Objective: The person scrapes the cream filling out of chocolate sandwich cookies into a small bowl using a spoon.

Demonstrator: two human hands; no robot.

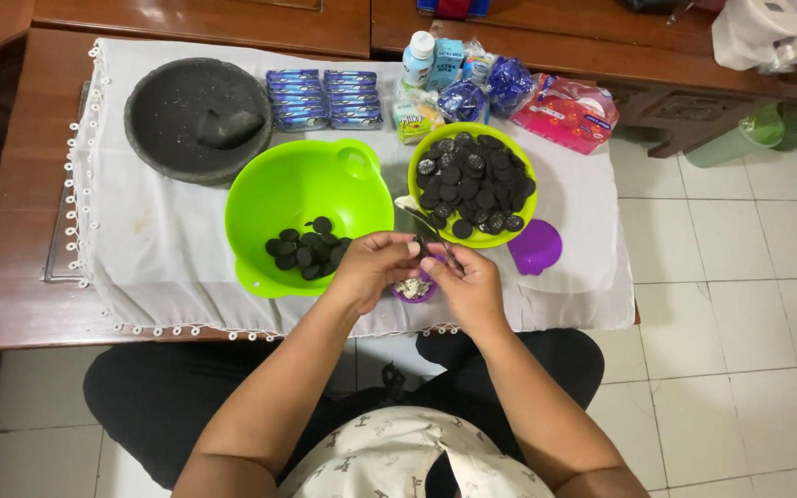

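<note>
Holding a dark cookie (420, 247) pinched in my left hand (373, 267) fingers, w/ my right hand (466, 284) fingers closed round a knife (417, 218) whose blade angles up-left, both hands just above a small purple cup (413, 290) of white cream at the desk's (11, 277) front edge. Big green bowl (302, 189) w/ a few dark cookie halves sits to my left, smaller green bowl (509, 235) full of cookies just beyond my hands, purple lid (537, 247) beside it on the white cloth (168, 249).
</note>
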